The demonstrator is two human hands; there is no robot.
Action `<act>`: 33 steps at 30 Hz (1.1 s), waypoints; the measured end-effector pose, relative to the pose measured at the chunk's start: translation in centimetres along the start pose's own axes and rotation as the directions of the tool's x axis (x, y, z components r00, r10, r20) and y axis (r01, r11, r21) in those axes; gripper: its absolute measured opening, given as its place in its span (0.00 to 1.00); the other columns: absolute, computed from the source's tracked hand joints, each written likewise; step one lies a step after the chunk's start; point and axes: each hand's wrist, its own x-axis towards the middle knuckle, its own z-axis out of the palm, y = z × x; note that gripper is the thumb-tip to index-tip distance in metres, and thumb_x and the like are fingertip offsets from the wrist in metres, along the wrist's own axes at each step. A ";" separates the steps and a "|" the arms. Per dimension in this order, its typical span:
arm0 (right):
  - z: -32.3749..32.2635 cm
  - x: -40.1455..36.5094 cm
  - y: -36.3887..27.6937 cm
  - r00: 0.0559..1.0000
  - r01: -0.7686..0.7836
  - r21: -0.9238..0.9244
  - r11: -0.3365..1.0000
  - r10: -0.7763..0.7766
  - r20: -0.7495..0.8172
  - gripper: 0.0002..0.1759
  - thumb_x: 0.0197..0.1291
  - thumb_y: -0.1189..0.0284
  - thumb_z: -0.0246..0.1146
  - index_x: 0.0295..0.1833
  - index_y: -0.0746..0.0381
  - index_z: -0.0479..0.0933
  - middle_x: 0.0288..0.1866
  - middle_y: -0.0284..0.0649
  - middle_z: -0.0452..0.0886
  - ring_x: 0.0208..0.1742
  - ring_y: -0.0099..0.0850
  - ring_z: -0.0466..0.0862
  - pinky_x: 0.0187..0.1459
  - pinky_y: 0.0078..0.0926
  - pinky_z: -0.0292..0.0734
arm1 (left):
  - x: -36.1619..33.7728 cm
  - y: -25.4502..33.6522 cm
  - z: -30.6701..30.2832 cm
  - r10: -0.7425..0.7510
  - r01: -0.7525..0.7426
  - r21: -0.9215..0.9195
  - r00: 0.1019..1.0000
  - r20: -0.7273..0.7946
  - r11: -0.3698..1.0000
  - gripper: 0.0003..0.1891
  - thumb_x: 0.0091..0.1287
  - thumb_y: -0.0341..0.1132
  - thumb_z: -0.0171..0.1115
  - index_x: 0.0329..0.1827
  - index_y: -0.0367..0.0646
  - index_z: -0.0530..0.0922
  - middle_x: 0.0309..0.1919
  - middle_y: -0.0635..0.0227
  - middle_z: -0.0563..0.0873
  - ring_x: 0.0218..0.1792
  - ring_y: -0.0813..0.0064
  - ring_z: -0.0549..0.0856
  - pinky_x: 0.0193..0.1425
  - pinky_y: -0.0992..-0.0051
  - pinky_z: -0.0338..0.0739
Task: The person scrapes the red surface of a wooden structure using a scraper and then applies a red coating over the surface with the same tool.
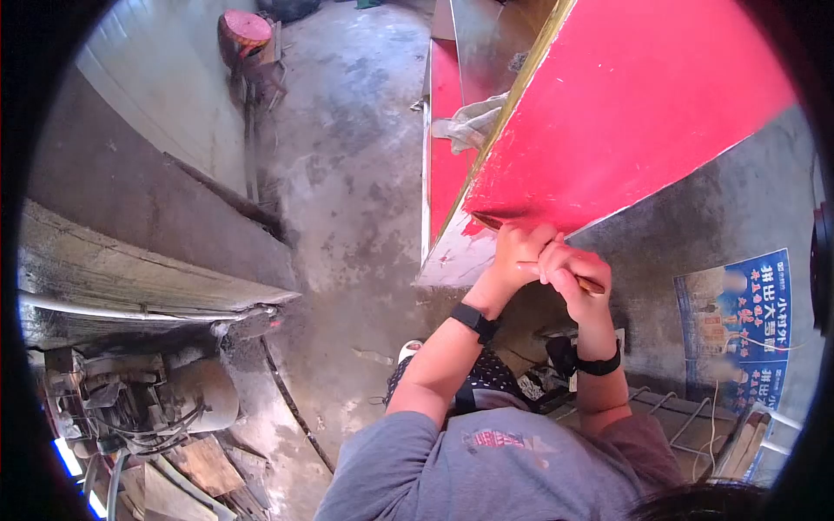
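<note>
A large red-faced panel (625, 113) stands tilted in front of me, with a pale patch (465, 252) showing at its lower left corner. Both of my hands are closed together on a slim scraper-like tool (486, 220). Its dark blade tip lies against the red surface beside the pale patch. My left hand (514, 250) is nearer the blade, fingers curled around the tool. Close against it, my right hand (575, 267) is wrapped about the rear, where the brown wooden handle end (591, 286) sticks out. The middle of the tool is mostly hidden by my fingers.
A light cloth or glove (473, 122) hangs behind the panel's edge. On the left are a curved concrete structure (148, 200), a machine with a rounded housing (195, 391) and wood scraps (204, 469). A round pink-topped stool (248, 28) stands farther back. Blue printed sheets (738, 321) lie at right.
</note>
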 end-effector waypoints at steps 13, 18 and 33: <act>-4.3 -0.1 2.0 0.976 0.020 0.061 0.998 -0.033 0.217 0.09 0.61 0.82 0.51 0.27 0.69 0.68 0.26 0.39 0.72 0.32 0.30 0.72 0.41 0.30 0.76 | -0.4 0.0 1.8 -0.144 0.144 0.069 0.990 -0.008 0.987 0.10 0.53 0.34 0.64 0.19 0.46 0.71 0.12 0.64 0.70 0.15 0.59 0.75 0.19 0.64 0.66; -3.5 -1.1 8.4 0.986 -0.047 0.109 0.993 0.029 0.163 0.09 0.62 0.81 0.50 0.27 0.68 0.68 0.26 0.38 0.72 0.31 0.28 0.72 0.35 0.23 0.69 | -4.5 -4.3 1.5 -0.190 0.172 0.182 0.978 0.090 0.968 0.15 0.48 0.48 0.59 0.26 0.45 0.74 0.17 0.65 0.73 0.17 0.61 0.77 0.20 0.65 0.68; -1.4 -2.1 4.4 0.995 0.067 -0.066 0.996 -0.062 0.073 0.13 0.62 0.78 0.49 0.24 0.69 0.65 0.23 0.38 0.69 0.29 0.28 0.70 0.35 0.27 0.68 | -3.1 -1.8 0.9 -0.035 0.036 0.067 0.999 -0.009 0.997 0.10 0.55 0.34 0.63 0.21 0.43 0.71 0.12 0.64 0.69 0.15 0.61 0.74 0.18 0.64 0.65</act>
